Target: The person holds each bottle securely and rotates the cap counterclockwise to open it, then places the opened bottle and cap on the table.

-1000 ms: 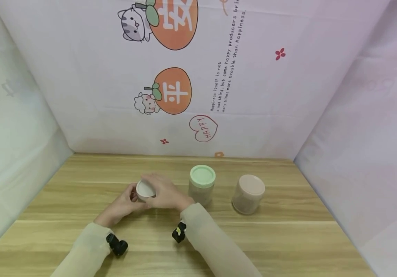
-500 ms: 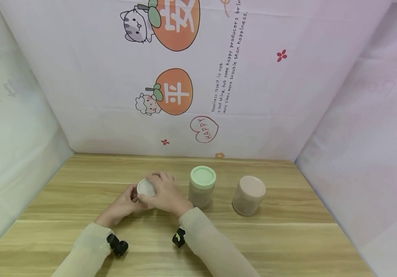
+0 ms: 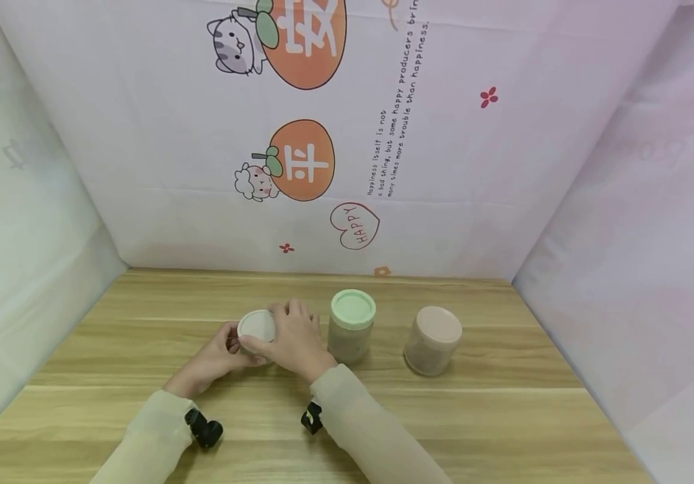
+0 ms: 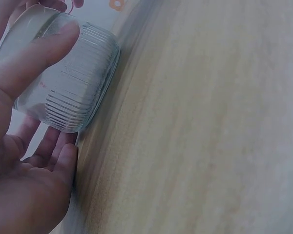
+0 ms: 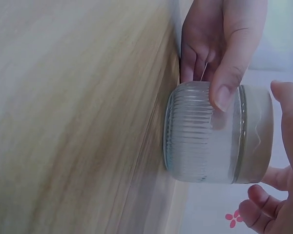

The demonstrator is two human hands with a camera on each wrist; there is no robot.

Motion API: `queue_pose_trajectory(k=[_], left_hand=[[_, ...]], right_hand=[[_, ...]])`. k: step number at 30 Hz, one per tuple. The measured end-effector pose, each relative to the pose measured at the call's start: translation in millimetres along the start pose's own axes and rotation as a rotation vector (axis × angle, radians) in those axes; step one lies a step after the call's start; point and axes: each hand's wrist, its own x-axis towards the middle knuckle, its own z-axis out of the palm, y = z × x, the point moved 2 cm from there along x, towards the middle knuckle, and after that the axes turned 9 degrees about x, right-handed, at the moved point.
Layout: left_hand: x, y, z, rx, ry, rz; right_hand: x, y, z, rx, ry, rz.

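Note:
A clear ribbed glass jar (image 5: 200,131) with an off-white lid (image 3: 257,325) stands upright on the wooden table, left of the middle in the head view. My left hand (image 3: 216,356) holds the jar's glass body, its thumb across the near side and its fingers round the far side, as the left wrist view shows. Over the top, my right hand (image 3: 297,339) grips the lid at its rim, thumb at the front left and fingers behind on the right. In the right wrist view the lid sits on the jar's mouth, and only part of this hand shows.
Just right of my right hand is a taller glass jar with a green lid (image 3: 353,309). Farther right stands a jar with a pinkish-beige lid (image 3: 438,326). The wooden table (image 3: 504,430) is bounded by a printed white cloth (image 3: 432,235) at the back and sides.
My right hand has turned about the lid, its thumb moving left and its fingers right, so more of the lid's top shows. The left hand and jar have hardly moved.

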Motion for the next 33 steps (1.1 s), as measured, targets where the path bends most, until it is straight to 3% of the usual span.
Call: queue_pose_trajectory(k=[11,19,33], left_hand=[[-3.1,4.3,0.1,-0.005,-0.019,-0.004],[-3.0,3.4,-2.3,0.007,-0.019,-0.004],[-1.6,1.7,-2.6,-0.006,-0.024,0.026]], right_hand=[[-0.4,-2.9,-2.0,-0.067,-0.014,-0.086],[1.0,-3.1,-1.8,-0.023,-0.009,-0.185],[1.2,-6.3,-1.1,0.102,-0.082,-0.257]])
